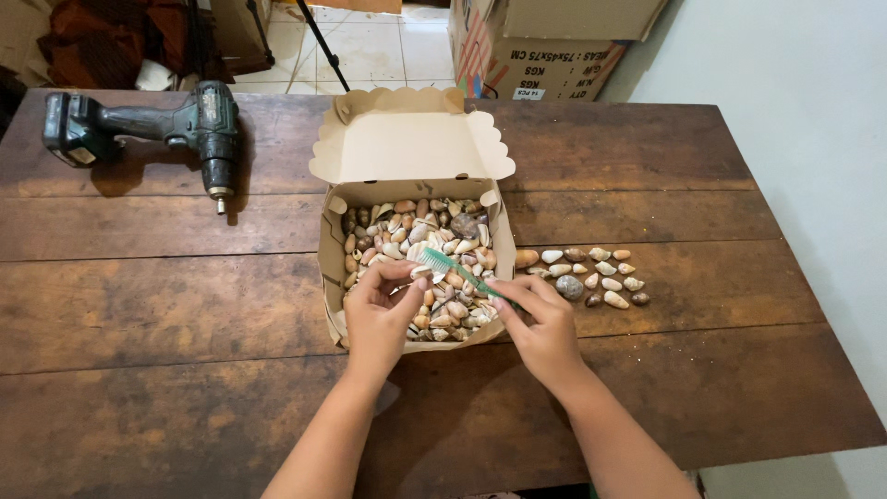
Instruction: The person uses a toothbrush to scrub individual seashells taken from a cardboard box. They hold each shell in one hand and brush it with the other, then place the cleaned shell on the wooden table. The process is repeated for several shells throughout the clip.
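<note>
Nearest the camera, two bare forearms reach up over the dark wooden surface [185,314]. The left hand [379,314] is curled, its fingertips pinching a small pale shell [418,273] just above the box's contents. The right hand [545,328] grasps the handle of a green toothbrush [459,271] between thumb and fingers. The toothbrush's long axis runs on a diagonal, from the right hand at lower right up toward the upper left, with the bristle head pointing at the shell held in the left hand and touching or almost touching it.

Both hands hover over an open cardboard box [330,259] filled with mixed brown, cream and grey shells. Just beside the box, to the right, a small cluster of loose shells [587,275] lies in rows on the surface.

Beyond, the box's scalloped lid [411,143] stands open, tipped away. Well apart at far left, a dark green cordless drill [148,129] lies on its side. Cardboard cartons [545,46] stand on the floor behind.
</note>
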